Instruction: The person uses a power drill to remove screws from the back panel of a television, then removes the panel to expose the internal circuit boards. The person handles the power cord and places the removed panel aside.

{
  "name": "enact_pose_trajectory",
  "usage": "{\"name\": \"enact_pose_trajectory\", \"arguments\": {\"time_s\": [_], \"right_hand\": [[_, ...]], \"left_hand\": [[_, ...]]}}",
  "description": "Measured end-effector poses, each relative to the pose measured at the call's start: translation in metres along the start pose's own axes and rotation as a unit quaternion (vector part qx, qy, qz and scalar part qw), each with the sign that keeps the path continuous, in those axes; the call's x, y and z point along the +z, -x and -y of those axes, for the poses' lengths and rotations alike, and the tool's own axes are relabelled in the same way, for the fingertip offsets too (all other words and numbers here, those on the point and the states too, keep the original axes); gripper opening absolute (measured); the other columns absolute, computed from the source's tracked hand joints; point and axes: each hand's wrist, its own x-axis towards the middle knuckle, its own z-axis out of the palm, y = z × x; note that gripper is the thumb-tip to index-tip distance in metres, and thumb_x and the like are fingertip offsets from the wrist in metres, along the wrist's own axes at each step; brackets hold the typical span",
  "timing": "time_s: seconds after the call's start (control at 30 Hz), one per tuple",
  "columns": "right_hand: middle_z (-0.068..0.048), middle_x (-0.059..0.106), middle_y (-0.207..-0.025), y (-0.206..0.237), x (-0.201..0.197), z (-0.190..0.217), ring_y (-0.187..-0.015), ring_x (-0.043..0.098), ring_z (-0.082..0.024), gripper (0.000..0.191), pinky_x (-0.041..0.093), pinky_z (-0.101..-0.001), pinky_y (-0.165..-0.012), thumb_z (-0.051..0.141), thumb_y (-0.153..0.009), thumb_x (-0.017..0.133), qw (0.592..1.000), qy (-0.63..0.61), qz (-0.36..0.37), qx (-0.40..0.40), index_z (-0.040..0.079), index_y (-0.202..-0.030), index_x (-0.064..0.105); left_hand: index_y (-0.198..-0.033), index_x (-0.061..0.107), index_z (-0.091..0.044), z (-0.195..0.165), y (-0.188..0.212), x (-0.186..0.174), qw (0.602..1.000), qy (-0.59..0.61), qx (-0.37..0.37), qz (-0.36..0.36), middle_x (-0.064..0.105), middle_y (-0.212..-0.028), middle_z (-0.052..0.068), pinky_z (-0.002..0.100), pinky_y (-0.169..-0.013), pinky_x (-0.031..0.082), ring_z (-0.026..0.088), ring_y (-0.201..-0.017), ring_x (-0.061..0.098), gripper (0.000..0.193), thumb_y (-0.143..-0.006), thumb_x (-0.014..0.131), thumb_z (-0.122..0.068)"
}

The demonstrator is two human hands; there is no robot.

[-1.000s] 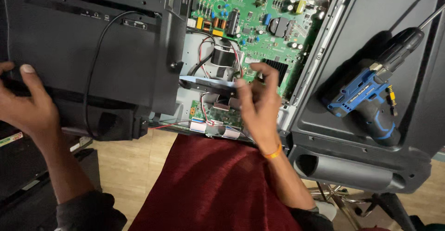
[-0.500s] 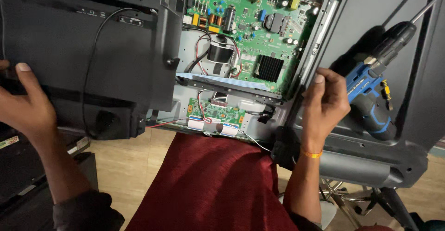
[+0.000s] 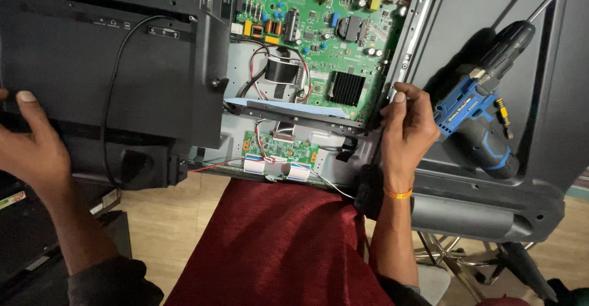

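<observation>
Head view, from left to right: the left hand (image 3: 34,149) clasps the left edge of the black back cover (image 3: 110,79), thumb on top, with a black cable (image 3: 110,97) looping across the panel. Beside it lies the exposed green circuit board (image 3: 313,36), with a small green board (image 3: 279,149) below. The right hand (image 3: 408,128) grips the right panel's edge (image 3: 392,97) with curled fingers. Just beside it, a blue cordless drill (image 3: 481,122) lies untouched on the dark panel.

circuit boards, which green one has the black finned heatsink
The large upper green circuit board, by the right hand. The small lower board carries only flat ribbon connectors.
</observation>
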Motion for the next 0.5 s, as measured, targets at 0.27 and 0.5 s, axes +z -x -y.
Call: {"name": "enact_pose_trajectory", "arguments": {"time_s": [0.27, 0.5], "right_hand": [[0.000, 0.062, -0.079, -0.002, 0.002, 0.002, -0.069, 0.055, -0.004, 0.021, 0.043, -0.0202, -0.060, 0.018, -0.114, 0.059, 1.000, -0.006, 0.005, 0.002, 0.000, -0.122, 0.068], [0.000, 0.063, -0.078, 0.000, 0.002, 0.002, -0.066, 0.056, -0.003, 0.023, 0.045, -0.0198, -0.059, 0.017, -0.113, 0.056, 1.000, 0.004, 0.004, 0.020, 0.002, -0.124, 0.068]], "left_hand": [[-0.136, 0.058, 0.005, 0.008, 0.009, 0.005, 1.000, -0.018, -0.007, -0.004, 0.067, -0.125, 0.016, 0.035, -0.105, 0.058, 0.024, -0.116, 0.069, 0.027, -0.118, 0.051, -0.015], [-0.108, 0.068, 0.006, 0.004, 0.008, 0.007, 0.993, -0.053, -0.108, 0.016, 0.065, -0.082, 0.013, 0.033, -0.065, 0.049, 0.019, -0.071, 0.062, 0.031, -0.115, 0.055, -0.021]]}}
